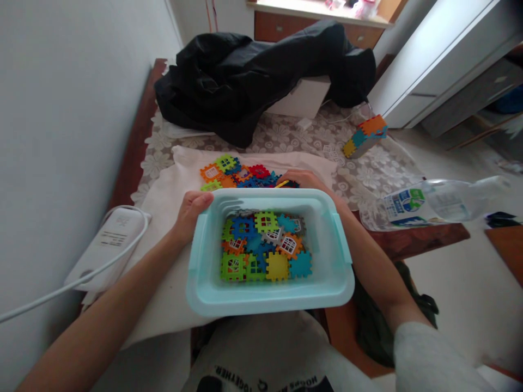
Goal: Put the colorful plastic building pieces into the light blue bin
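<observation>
A light blue plastic tub [269,302] is tilted toward me in front of my body. Inside it lie several interlocking building tiles [278,265] in green, yellow, orange, blue and grey, some with window grids. My left hand [194,212] is closed on the tub's far left corner, thumb over the rim. Behind the far rim, my right hand [300,178] is at the right end of a pile of loose tiles [229,173] on a pale cloth. A yellow and black piece [287,184] shows by its fingers. The tub hides the rest of those fingers.
Farther back, a black cloth [245,81] covers part of the table. An assembled tile block [365,136] stands at right, beyond a clear plastic bottle [429,204] lying near the table edge. A white power adapter [112,245] with a cable sits at left by the wall.
</observation>
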`<state>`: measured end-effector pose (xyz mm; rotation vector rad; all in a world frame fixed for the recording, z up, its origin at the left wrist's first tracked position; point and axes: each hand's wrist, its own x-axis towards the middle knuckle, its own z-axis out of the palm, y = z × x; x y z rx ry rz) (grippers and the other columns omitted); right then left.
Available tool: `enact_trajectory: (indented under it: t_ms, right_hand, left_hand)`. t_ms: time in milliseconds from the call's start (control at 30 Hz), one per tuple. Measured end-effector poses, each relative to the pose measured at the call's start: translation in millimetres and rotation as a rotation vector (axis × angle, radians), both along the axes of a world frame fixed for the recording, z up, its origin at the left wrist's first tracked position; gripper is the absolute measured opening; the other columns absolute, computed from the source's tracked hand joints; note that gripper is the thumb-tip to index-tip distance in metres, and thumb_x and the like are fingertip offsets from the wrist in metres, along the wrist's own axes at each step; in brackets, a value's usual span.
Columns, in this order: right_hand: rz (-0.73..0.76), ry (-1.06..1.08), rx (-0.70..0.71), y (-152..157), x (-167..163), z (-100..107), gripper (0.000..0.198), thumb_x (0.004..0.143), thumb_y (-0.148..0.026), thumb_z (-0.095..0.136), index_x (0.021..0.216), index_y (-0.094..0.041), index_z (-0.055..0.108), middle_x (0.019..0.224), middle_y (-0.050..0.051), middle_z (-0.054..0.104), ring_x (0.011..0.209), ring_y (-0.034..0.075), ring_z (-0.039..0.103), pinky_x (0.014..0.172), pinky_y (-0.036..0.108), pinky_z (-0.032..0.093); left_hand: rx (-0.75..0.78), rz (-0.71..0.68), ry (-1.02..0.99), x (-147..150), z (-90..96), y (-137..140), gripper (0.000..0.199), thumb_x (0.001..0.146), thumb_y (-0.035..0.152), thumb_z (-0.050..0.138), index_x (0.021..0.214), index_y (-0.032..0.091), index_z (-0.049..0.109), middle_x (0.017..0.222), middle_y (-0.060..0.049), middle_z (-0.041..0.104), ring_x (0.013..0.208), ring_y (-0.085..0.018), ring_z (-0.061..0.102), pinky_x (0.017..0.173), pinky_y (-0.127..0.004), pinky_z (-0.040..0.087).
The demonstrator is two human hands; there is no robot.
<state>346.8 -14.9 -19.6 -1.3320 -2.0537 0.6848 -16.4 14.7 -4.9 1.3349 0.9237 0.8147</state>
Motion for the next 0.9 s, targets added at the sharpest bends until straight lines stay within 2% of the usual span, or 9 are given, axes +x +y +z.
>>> enact_trajectory:
  t_ms: [133, 200, 333, 433, 533, 633, 767, 833, 900]
  right_hand:
    - [-0.141, 0.015, 0.019, -0.3, -1.2, 0.1, 0.041, 0.098, -0.061, 0.074, 0.082, -0.022, 0.077, 0.085, 0.005, 0.078, 0.080, 0.024, 0.068, 0.074, 0.035, 0.050]
    - [-0.209, 0.051, 0.044, -1.6, -2.0, 1.7, 0.046, 0.097, -0.065, 0.077, 0.079, -0.022, 0.074, 0.080, 0.004, 0.074, 0.076, 0.022, 0.063, 0.071, 0.035, 0.047]
    - [-0.321, 0.223, 0.095, -1.9, -2.9, 3.9, 0.048, 0.097, -0.067, 0.078, 0.083, -0.022, 0.077, 0.083, 0.003, 0.075, 0.080, 0.022, 0.065, 0.075, 0.035, 0.053]
    - [-0.419, 0.434, 0.127, 1.9, 0.0, 1.2, 0.057, 0.095, -0.080, 0.079, 0.089, -0.024, 0.078, 0.088, 0.004, 0.077, 0.082, 0.022, 0.069, 0.075, 0.036, 0.059]
    - [-0.496, 0.610, 0.228, 0.7, 3.5, 2.0, 0.069, 0.097, -0.095, 0.066, 0.099, -0.027, 0.080, 0.093, 0.006, 0.077, 0.084, 0.023, 0.073, 0.075, 0.037, 0.064]
    - [-0.443, 0.601, 0.293, -13.7, 2.3, 14.8, 0.081, 0.103, -0.100, 0.044, 0.112, -0.030, 0.083, 0.106, 0.010, 0.077, 0.101, 0.026, 0.078, 0.085, 0.042, 0.068]
    - [-0.208, 0.380, 0.151, -33.6, -1.5, 36.4, 0.096, 0.097, -0.108, 0.034, 0.109, -0.030, 0.089, 0.129, 0.013, 0.075, 0.127, 0.034, 0.076, 0.097, 0.050, 0.069]
    - [-0.166, 0.377, 0.108, -32.3, 0.4, 39.0, 0.099, 0.101, -0.104, 0.027, 0.104, -0.029, 0.090, 0.128, 0.013, 0.076, 0.125, 0.032, 0.076, 0.100, 0.049, 0.069]
    - [-0.192, 0.388, 0.077, -24.8, 5.8, 34.3, 0.093, 0.109, -0.096, 0.028, 0.105, -0.026, 0.090, 0.119, 0.013, 0.079, 0.113, 0.029, 0.078, 0.099, 0.046, 0.068]
  left_hand:
    - [0.002, 0.015, -0.013, 1.7, 0.5, -1.3, 0.073, 0.081, 0.077, 0.084, 0.054, 0.019, 0.048, 0.046, 0.004, 0.042, 0.041, -0.006, 0.034, 0.041, -0.024, 0.024]
    - [-0.001, 0.016, -0.014, 1.8, 0.6, -1.9, 0.073, 0.081, 0.077, 0.084, 0.055, 0.019, 0.049, 0.047, 0.003, 0.043, 0.041, -0.007, 0.036, 0.041, -0.024, 0.025]
    - [0.002, 0.018, -0.013, 1.1, -0.8, -2.4, 0.073, 0.082, 0.077, 0.083, 0.056, 0.019, 0.048, 0.048, 0.003, 0.042, 0.042, -0.007, 0.036, 0.042, -0.025, 0.025]
    - [0.026, 0.023, -0.027, 1.2, -2.4, -2.4, 0.073, 0.084, 0.076, 0.082, 0.057, 0.020, 0.045, 0.049, 0.004, 0.039, 0.044, -0.007, 0.034, 0.043, -0.024, 0.024]
    - [0.046, 0.040, -0.031, 1.7, -2.5, -3.1, 0.072, 0.085, 0.075, 0.082, 0.058, 0.020, 0.045, 0.050, 0.005, 0.039, 0.045, -0.006, 0.033, 0.045, -0.024, 0.024]
    - [0.033, 0.036, -0.023, 2.1, -1.3, -4.0, 0.072, 0.085, 0.074, 0.081, 0.057, 0.020, 0.043, 0.049, 0.005, 0.038, 0.045, -0.006, 0.031, 0.044, -0.025, 0.022]
    - [0.001, 0.041, 0.000, 1.4, -1.7, -3.9, 0.073, 0.083, 0.076, 0.081, 0.057, 0.021, 0.042, 0.049, 0.005, 0.037, 0.045, -0.006, 0.031, 0.045, -0.026, 0.022]
    - [-0.015, 0.064, 0.003, 0.0, -3.3, -3.4, 0.071, 0.081, 0.075, 0.083, 0.057, 0.020, 0.043, 0.049, 0.004, 0.039, 0.046, -0.007, 0.032, 0.045, -0.026, 0.022]
    - [-0.028, 0.059, -0.018, -1.4, -5.0, -2.9, 0.070, 0.082, 0.072, 0.084, 0.058, 0.020, 0.044, 0.050, 0.005, 0.039, 0.047, -0.007, 0.032, 0.045, -0.026, 0.023]
